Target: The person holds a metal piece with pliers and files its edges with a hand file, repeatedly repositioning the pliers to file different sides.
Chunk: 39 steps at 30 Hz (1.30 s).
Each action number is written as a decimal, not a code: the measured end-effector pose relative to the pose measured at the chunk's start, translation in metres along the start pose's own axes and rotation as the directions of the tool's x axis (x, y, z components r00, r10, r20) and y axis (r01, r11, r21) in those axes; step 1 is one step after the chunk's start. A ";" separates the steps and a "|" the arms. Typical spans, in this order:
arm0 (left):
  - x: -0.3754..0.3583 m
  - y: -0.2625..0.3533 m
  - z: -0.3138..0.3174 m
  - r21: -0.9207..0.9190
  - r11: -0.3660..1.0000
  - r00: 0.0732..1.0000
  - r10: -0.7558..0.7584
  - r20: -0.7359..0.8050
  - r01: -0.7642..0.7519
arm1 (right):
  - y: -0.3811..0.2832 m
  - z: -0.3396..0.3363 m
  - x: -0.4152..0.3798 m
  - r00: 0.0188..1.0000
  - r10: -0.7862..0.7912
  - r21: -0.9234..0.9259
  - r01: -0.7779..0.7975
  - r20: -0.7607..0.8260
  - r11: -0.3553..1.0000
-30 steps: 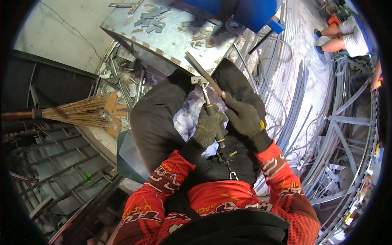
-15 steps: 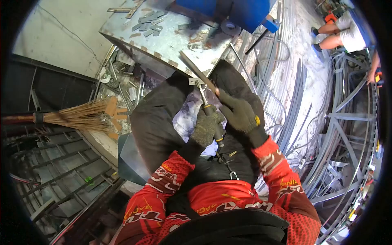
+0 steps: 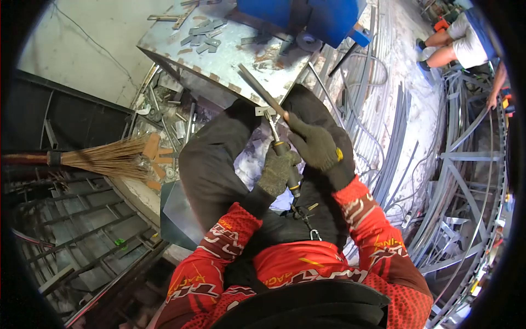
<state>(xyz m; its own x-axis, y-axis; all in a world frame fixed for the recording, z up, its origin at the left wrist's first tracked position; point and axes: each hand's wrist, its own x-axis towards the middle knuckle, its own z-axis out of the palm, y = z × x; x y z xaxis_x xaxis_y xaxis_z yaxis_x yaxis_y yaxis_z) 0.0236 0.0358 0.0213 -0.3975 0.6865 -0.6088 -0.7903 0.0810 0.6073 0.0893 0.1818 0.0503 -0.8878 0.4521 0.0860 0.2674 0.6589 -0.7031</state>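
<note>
My gloved left hand (image 3: 276, 172) is closed around the dark, yellow-banded handles of a pair of pliers (image 3: 273, 130). A small flat metal plate (image 3: 266, 111) with a hole sits in the plier jaws, close to the table's near corner. In my gloved right hand (image 3: 315, 147) is a long flat file (image 3: 257, 86), pointing up and left. The file lies across or just beside the plate's right end; contact cannot be made out. My palm hides the file's near end.
Several cut metal pieces (image 3: 204, 34) lie on the metal-topped table (image 3: 230, 57), below a blue machine (image 3: 323, 22). At left is a straw broom (image 3: 104, 157). Long metal strips (image 3: 397, 137) cover the floor at right, near a metal frame (image 3: 471, 156) and another person (image 3: 466, 41).
My right hand and the file have shifted slightly forward and left across the plate. The left hand still grips the pliers. At far right, the other person's hand has moved slightly.
</note>
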 end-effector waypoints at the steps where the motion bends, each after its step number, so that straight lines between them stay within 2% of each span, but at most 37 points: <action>1: -0.003 0.001 0.001 0.013 1.000 1.000 -0.002 -0.005 0.002 | -0.002 -0.002 -0.017 1.000 0.015 0.005 -0.015 0.006 1.000; 2: -0.002 -0.001 -0.001 0.006 1.000 1.000 -0.008 -0.005 0.008 | -0.009 -0.011 -0.036 0.992 0.103 -0.016 -0.102 0.072 0.995; 3: 0.001 -0.004 -0.005 -0.010 1.000 1.000 -0.019 0.023 0.019 | -0.008 -0.011 -0.056 0.991 0.107 -0.021 -0.106 0.077 0.994; 6: 0.004 -0.006 -0.011 -0.010 1.000 0.998 -0.026 0.058 0.026 | -0.002 -0.004 -0.083 0.997 0.004 0.088 0.003 -0.078 0.996; 7: 0.005 -0.006 -0.011 0.004 1.000 0.998 -0.022 0.062 0.022 | -0.005 -0.005 -0.077 0.996 0.007 0.085 0.000 -0.086 0.996; 9: 0.004 -0.004 -0.014 0.006 1.000 0.995 -0.001 0.102 0.001 | -0.010 -0.007 -0.046 0.994 0.106 -0.034 -0.105 0.014 0.994; 11: 0.003 -0.004 -0.016 0.003 1.000 0.991 0.024 0.134 -0.025 | -0.005 0.003 -0.011 0.995 0.095 -0.020 -0.095 -0.002 0.995; 13: 0.005 -0.003 -0.016 -0.229 0.973 0.993 0.029 0.115 -0.002 | -0.005 0.004 0.001 0.997 0.080 -0.006 -0.080 -0.011 0.997; 16: 0.005 0.000 -0.022 -0.163 0.986 0.980 0.017 0.197 0.016 | -0.012 -0.005 -0.012 0.994 0.109 -0.013 -0.108 0.022 0.994; 17: 0.006 0.000 -0.022 -0.169 0.985 0.981 0.014 0.196 0.020 | -0.015 -0.011 -0.030 0.985 0.151 -0.040 -0.149 0.077 0.988; 19: 0.007 -0.004 -0.024 0.002 0.998 0.987 0.063 0.148 -0.064 | -0.014 -0.013 -0.066 0.969 0.201 -0.074 -0.192 0.145 0.979; 21: 0.010 -0.007 -0.026 -0.004 0.999 0.989 0.054 0.136 -0.054 | -0.011 -0.010 -0.090 0.991 0.128 0.020 -0.129 0.044 0.991; 23: 0.010 -0.008 -0.024 0.004 0.999 0.989 0.049 0.136 -0.050 | -0.018 -0.012 -0.077 0.978 0.188 -0.036 -0.185 0.096 0.982; 25: 0.009 -0.006 -0.021 -0.071 0.997 0.997 0.027 0.078 -0.022 | -0.011 -0.001 -0.047 0.991 0.126 -0.024 -0.125 0.045 0.992; 28: 0.011 -0.004 -0.026 -0.122 0.992 0.994 -0.022 0.111 0.035 | -0.009 0.012 -0.001 0.994 0.100 0.037 -0.099 -0.035 0.994; 32: 0.009 -0.005 -0.025 -0.145 0.989 0.991 0.015 0.133 0.004 | -0.013 0.002 -0.018 0.993 0.121 0.031 -0.121 -0.008 0.992; 34: 0.007 -0.003 -0.022 -0.036 0.999 0.997 0.012 0.082 -0.009 | -0.013 -0.004 -0.056 0.994 0.107 0.015 -0.107 0.010 0.994; 35: 0.008 -0.004 -0.023 -0.045 0.999 0.997 0.014 0.079 -0.010 | -0.012 -0.002 -0.071 0.994 0.104 0.010 -0.104 0.018 0.994; 36: 0.011 -0.006 -0.026 -0.026 1.000 0.995 0.005 0.098 -0.003 | -0.010 0.001 -0.085 0.996 0.075 0.022 -0.074 -0.039 0.997; 37: 0.015 -0.008 -0.028 -0.003 1.000 0.993 -0.003 0.119 0.003 | -0.011 0.002 -0.088 0.994 0.046 0.032 -0.043 -0.100 0.999; 39: 0.020 -0.013 -0.029 0.039 0.999 0.992 0.011 0.124 -0.016 | -0.014 0.002 -0.078 0.993 0.077 0.009 -0.077 -0.092 0.997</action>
<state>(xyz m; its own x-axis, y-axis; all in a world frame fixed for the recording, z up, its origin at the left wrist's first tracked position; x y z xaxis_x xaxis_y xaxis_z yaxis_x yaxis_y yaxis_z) 0.0125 0.0274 -0.0133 -0.3451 0.7715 -0.5345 -0.7650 0.0988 0.6364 0.1544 0.1361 0.0516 -0.8263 0.5550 0.0962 0.3311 0.6168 -0.7141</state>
